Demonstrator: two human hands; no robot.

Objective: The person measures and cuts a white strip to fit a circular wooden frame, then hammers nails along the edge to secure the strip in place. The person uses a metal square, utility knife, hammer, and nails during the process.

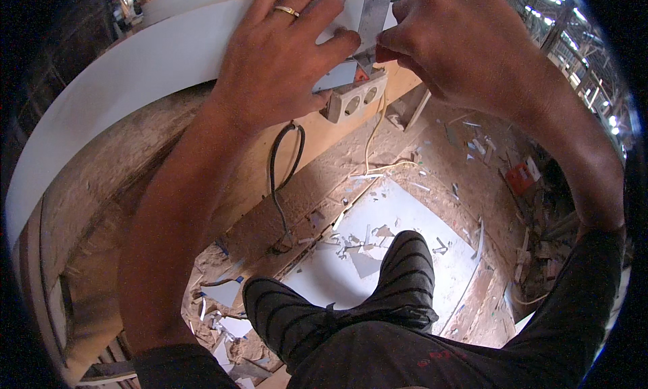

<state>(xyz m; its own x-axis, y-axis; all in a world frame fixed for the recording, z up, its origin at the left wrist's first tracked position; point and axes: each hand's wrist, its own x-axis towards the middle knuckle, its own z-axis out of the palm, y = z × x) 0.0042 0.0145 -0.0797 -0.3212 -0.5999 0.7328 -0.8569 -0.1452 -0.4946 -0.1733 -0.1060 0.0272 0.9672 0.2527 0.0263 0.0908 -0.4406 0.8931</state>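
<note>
My left hand (287, 55), with a ring on one finger, is at the white panel's near edge. Its thumb and fingers close around a small pale flat piece (335, 77), whose far end is hidden by the fingers. Beside those fingertips a metal ruler (375, 18) with marked edges runs away from me over the white panel (158, 68). My right hand (455, 45) is closed just right of the ruler. A small dark-red thing (386, 54) shows at its pinched fingertips; its kind is mostly hidden by the fingers.
A socket strip (356, 100) is fixed to the bench's wooden side (314, 143), just below my hands. A black cable (273, 163) loops there and a pale cord (370, 143) hangs to the floor. Offcuts litter a white sheet (337, 274) around my legs. A red box (522, 178) lies at right.
</note>
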